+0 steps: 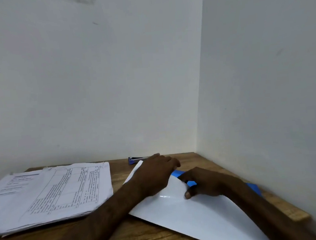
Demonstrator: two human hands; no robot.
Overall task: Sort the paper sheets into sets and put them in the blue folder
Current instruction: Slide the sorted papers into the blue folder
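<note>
my right hand (205, 184) pinches the glossy white sheet (189, 216) over the blue folder (178, 173), lower right of frame; my left hand (155, 175) lies flat on that sheet, fingers loose. the paper stack (51, 192) sits lower left.

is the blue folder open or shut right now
Partly open: the right hand pinches the glossy white cover, lifting its edge off the blue folder back; the left hand rests flat on it.

Left hand (157, 173) flat — right hand (205, 182), pinch grip
</note>
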